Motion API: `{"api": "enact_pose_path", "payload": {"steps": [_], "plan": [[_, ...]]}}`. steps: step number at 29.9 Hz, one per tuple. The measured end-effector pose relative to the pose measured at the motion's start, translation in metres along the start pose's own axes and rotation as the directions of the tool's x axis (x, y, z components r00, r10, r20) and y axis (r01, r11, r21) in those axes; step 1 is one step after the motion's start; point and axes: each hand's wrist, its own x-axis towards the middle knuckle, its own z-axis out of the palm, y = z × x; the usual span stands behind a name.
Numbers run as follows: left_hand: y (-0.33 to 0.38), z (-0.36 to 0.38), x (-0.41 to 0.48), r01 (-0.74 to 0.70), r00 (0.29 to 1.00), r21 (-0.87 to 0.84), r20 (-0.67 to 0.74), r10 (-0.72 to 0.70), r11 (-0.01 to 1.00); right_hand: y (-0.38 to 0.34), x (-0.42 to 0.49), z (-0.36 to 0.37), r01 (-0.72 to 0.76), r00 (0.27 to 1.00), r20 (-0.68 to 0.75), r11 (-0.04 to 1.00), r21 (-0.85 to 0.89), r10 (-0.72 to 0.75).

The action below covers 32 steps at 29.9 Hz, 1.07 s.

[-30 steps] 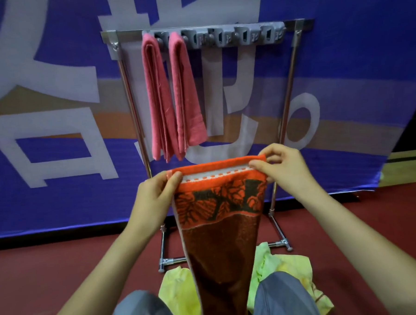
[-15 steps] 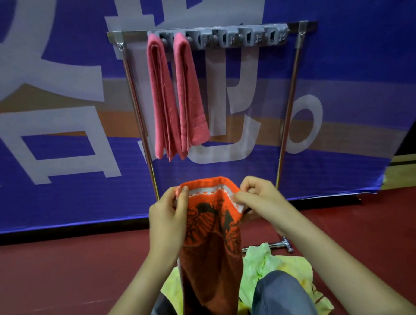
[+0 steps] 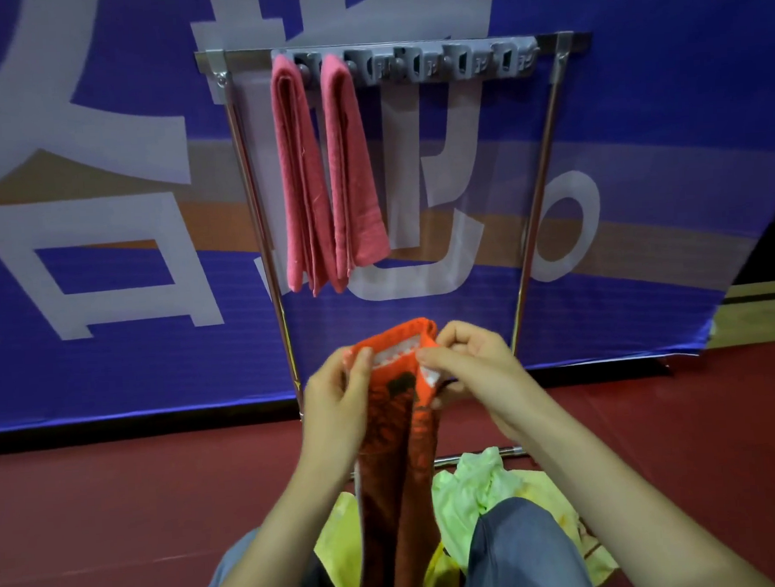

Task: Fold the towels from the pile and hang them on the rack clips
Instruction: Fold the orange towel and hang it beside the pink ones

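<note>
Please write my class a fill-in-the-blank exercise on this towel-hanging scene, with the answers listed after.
1. The left hand and right hand pinch the orange towel by its ____ edge.
2. ____ pink towels hang from the rack clips.
3. They hang at the ____ end of the clip row.
Answers: top; two; left.

The folded orange towel point(image 3: 395, 432) is hanging between the left hand point(image 3: 338, 408) and right hand point(image 3: 475, 369), pink towels point(image 3: 303, 172) hanging high above.
</note>
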Motion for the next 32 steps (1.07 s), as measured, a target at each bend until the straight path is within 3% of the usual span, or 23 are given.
{"api": "enact_pose_path", "payload": {"steps": [4,6,10,14,22,32], "plan": [[-0.001,-0.027,0.022,0.017,1.0,0.058,-0.015,-0.016,0.998,-0.01,0.007,-0.026,0.05,0.983,-0.17,0.992,-0.117,-0.069],[0.0,-0.038,0.027,0.001,1.0,0.104,0.002,-0.001,0.995,-0.012,0.008,-0.033,0.054,0.978,-0.189,0.987,-0.152,-0.082],[-0.004,-0.023,0.02,-0.016,0.997,0.171,-0.066,0.028,0.985,-0.005,0.007,-0.016,-0.012,0.993,-0.114,0.997,-0.07,0.004],[0.0,0.004,-0.003,-0.061,0.997,0.147,-0.037,0.067,0.987,0.004,0.005,0.012,-0.08,0.997,-0.015,0.996,0.027,0.08],[-0.002,0.009,0.0,-0.025,0.995,0.059,-0.097,0.031,0.998,0.011,0.004,0.01,-0.097,0.995,0.033,0.972,0.214,0.092],[-0.003,0.013,-0.01,0.016,0.994,-0.041,0.105,-0.012,0.999,0.015,0.004,0.012,-0.159,0.985,0.096,0.96,0.232,0.14]]}}
